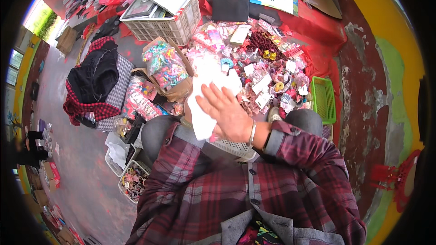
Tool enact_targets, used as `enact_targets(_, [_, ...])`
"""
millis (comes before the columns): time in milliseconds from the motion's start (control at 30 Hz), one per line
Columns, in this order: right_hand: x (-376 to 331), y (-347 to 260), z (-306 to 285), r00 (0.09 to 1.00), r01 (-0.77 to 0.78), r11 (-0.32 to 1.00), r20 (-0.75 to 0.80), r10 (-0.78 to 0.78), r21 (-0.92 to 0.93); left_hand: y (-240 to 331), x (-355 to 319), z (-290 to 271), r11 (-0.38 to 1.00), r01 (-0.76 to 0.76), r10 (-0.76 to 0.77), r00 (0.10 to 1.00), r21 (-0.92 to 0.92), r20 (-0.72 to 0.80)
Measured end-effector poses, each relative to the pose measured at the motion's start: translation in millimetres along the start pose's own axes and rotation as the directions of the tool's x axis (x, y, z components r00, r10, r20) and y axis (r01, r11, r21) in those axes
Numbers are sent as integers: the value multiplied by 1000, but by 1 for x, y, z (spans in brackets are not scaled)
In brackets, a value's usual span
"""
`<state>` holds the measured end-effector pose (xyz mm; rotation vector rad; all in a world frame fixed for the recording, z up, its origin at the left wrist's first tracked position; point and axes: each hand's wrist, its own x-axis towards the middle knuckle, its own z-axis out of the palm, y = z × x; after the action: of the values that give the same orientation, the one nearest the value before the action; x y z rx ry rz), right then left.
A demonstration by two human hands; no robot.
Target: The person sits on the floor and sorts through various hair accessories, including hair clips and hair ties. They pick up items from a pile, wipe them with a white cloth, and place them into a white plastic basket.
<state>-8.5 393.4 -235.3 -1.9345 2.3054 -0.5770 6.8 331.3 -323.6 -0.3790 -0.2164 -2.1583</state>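
Sheet (203,124), white, lies beneath the right hand (232,119), its fingers (218,96) extended, unclenched. Left hand hidden, state undetermined. Recommend even pressure toward sheet edges, lower corner supported.

A white sheet (201,120), plain and very bright, stands tilted lengthwise, its broad upper part leaning a little to the right and its lower part narrowing to a blunt end. It looks smooth along the left edge; glare hides any finer marks, so paper or thin plastic cannot be told. The spread right hand (228,114) covers much of its right side, and the upper end overlaps the heap of hair ties (268,84) in view.
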Motion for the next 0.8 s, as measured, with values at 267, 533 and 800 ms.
enact_targets(267, [46,49,-17,852,-75,972,-491,179,224,49,48,30,484,875,-836,470,22,-284])
enact_targets(533, [13,3,3,986,-22,999,-165,29,38,71,53,43,637,763,-660,614,112,-433])
enact_targets(800, [27,39,-8,942,-133,979,-287,174,156,54,47,29,601,789,-693,594,129,-408])
